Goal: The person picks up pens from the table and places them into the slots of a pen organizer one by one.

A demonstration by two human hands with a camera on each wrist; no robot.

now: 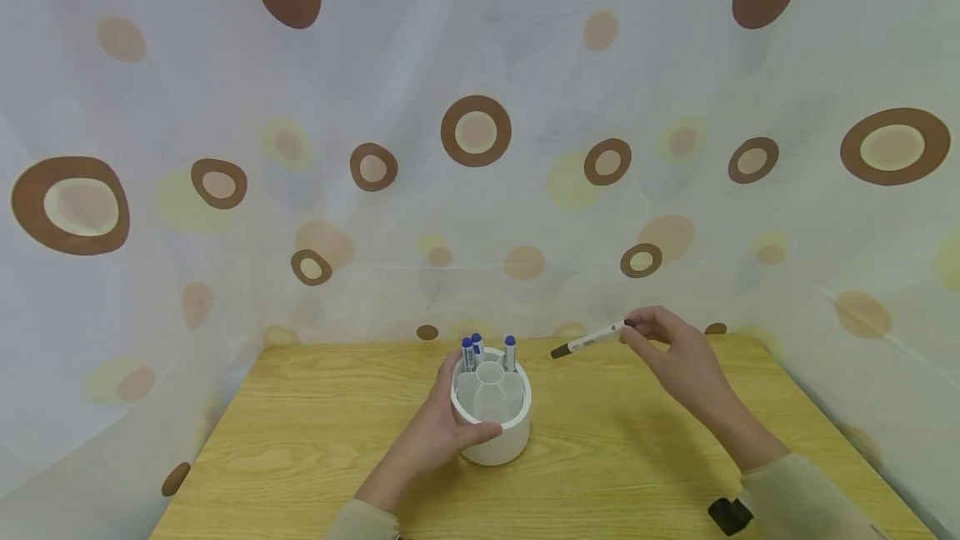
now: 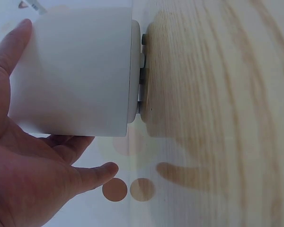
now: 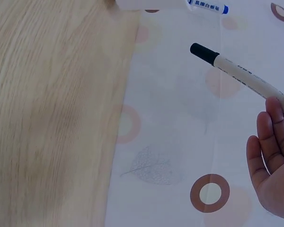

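Note:
My left hand [image 1: 432, 438] grips a round white pen holder [image 1: 497, 447] on the table, with the thumb along its front and the fingers around its left side. Dividers split the holder's inside. Several blue-capped markers [image 1: 510, 353] stand upright in its back compartments, while the front one looks vacant. To the right, my right hand [image 1: 684, 363] pinches a white marker with a black cap [image 1: 592, 340] by its far end. That marker is held in the air, tilted, its black cap pointing down-left toward the holder but apart from it.
The wooden table [image 1: 322, 440] ends at a patterned curtain [image 1: 405, 215] with brown and peach spots, which hangs behind and at both sides. A black device [image 1: 729, 515] sits by the right sleeve. In the left wrist view, small feet [image 2: 142, 60] show under the holder.

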